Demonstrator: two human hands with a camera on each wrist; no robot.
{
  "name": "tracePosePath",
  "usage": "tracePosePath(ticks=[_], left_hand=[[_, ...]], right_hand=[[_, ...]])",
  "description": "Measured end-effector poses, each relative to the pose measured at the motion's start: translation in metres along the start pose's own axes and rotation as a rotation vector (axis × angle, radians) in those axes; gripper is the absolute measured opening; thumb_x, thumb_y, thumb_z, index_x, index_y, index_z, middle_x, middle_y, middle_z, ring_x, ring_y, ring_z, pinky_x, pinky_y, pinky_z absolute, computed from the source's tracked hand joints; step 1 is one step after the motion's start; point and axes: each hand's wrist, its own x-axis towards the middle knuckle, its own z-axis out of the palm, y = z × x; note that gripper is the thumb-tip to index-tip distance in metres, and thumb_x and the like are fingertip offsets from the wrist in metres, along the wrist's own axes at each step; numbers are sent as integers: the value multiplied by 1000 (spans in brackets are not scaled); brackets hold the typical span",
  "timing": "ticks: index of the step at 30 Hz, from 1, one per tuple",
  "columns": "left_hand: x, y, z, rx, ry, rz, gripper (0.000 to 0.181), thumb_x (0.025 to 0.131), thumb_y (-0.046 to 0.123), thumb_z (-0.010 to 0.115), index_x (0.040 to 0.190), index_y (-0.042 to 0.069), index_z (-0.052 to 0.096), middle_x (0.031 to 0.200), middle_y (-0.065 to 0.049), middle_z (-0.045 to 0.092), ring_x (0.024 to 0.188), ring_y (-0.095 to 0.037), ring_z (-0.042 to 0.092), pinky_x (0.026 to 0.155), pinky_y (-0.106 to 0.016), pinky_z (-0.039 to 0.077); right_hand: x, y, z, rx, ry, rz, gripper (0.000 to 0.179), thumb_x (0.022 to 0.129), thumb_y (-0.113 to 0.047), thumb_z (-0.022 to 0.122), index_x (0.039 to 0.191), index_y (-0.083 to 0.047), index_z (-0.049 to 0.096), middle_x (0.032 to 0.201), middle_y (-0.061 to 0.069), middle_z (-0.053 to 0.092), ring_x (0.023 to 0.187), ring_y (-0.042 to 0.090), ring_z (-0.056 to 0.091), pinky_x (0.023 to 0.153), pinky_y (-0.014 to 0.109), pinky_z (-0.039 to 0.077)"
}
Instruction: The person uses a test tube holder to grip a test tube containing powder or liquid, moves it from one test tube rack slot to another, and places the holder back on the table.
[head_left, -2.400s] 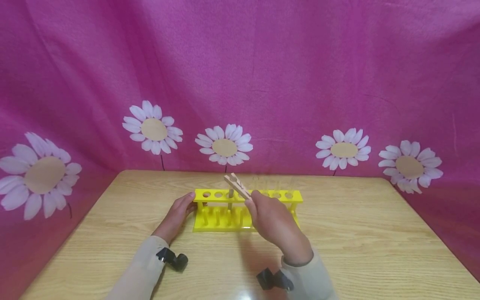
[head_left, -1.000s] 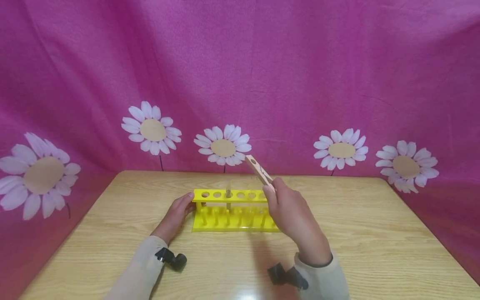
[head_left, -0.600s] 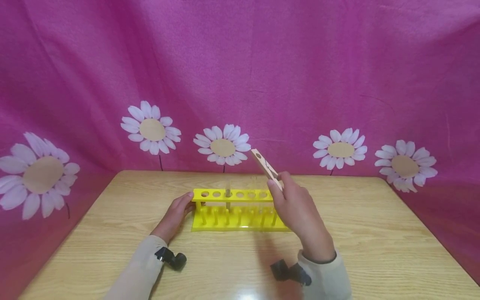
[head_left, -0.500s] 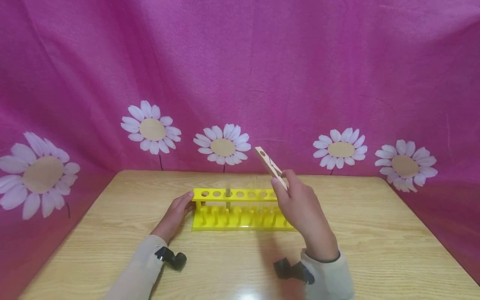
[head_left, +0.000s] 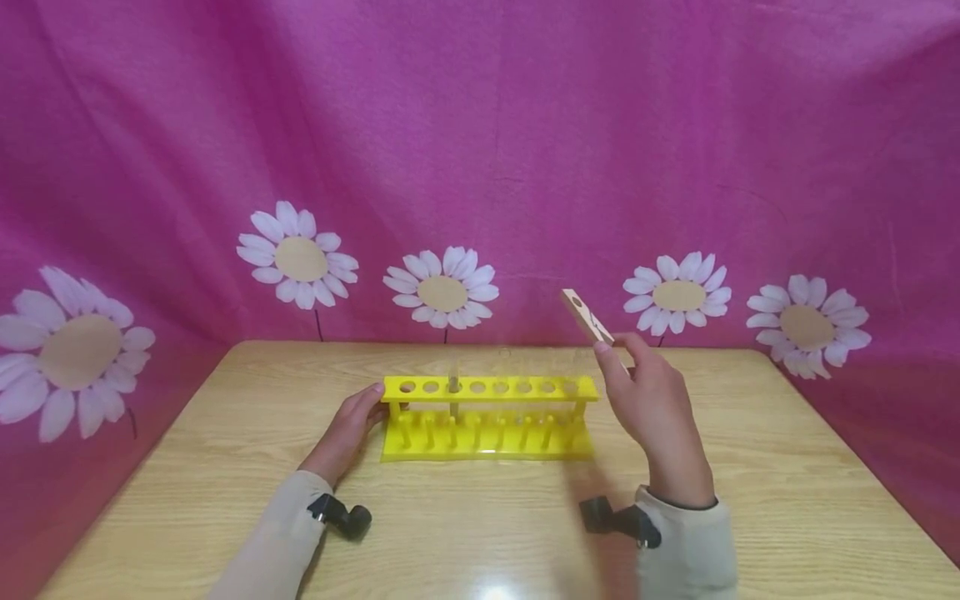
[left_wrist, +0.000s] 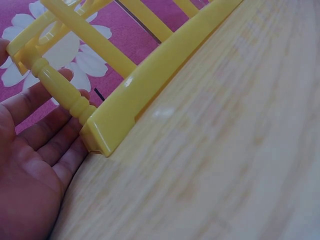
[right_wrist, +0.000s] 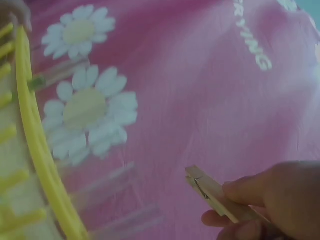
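Note:
A yellow test tube rack (head_left: 487, 454) stands upright on the table. My left hand (head_left: 347, 429) holds its left end, the thumb at the top bar; in the left wrist view the fingers (left_wrist: 47, 127) lie behind the end post. My right hand (head_left: 660, 408) pinches a wooden test tube holder (head_left: 588, 317), raised beyond the rack's right end. In the right wrist view the holder's jaws (right_wrist: 192, 172) have nothing between them. One test tube (head_left: 453, 408) with dark greenish contents stands in the rack's left half. Several clear tubes (right_wrist: 107, 185) stand farther right, faint and blurred.
The wooden table (head_left: 480, 508) extends around the rack on all sides. Behind it hangs a pink cloth (head_left: 525, 167) printed with white daisies. Both sleeves carry a small black wrist camera (head_left: 352, 521).
My right hand has moved right and up with the test tube holder, from over the rack's middle to past its right end. My left hand and the rack stay put.

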Motion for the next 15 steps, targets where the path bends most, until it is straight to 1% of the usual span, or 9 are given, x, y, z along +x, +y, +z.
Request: tracePosePath(ticks=[2, 4, 7, 10, 15], left_hand=[[0, 0, 0, 6, -3, 5, 57, 104, 42, 33, 135, -4, 47, 137, -20, 49, 128, -29, 46, 112, -42, 33], [0, 0, 0, 9, -4, 8, 56, 105, 40, 32, 136, -5, 46, 138, -20, 48, 128, -30, 46, 112, -42, 33], [0, 1, 0, 8, 1, 2, 57, 104, 41, 33, 137, -5, 45, 139, -20, 47, 130, -30, 45, 112, -42, 33], [-1, 1, 0, 8, 6, -9, 55, 105, 39, 33, 136, -4, 46, 139, -19, 47, 130, -30, 44, 112, -42, 33], [-1, 2, 1, 7, 5, -11, 52, 106, 36, 31, 135, -4, 47, 138, -20, 48, 129, -30, 45, 113, -42, 32]], right_hand=[[3, 8, -2, 4, 7, 39, 49, 100, -45, 43, 133, -10, 51, 100, 18, 60, 78, 29, 53, 56, 30, 43], [7, 17, -3, -3, 6, 73, 50, 100, -45, 42, 134, -9, 50, 98, 19, 59, 78, 29, 52, 56, 30, 43], [11, 29, -2, -14, -15, 122, 52, 100, -46, 42, 135, -7, 49, 100, 19, 58, 81, 30, 51, 58, 31, 44], [15, 38, 1, -26, -39, 153, 53, 100, -45, 42, 134, -5, 49, 102, 20, 58, 83, 31, 52, 61, 34, 45], [20, 50, 8, -26, -69, 197, 52, 101, -42, 42, 133, -2, 50, 110, 24, 58, 91, 36, 52, 71, 43, 47]])
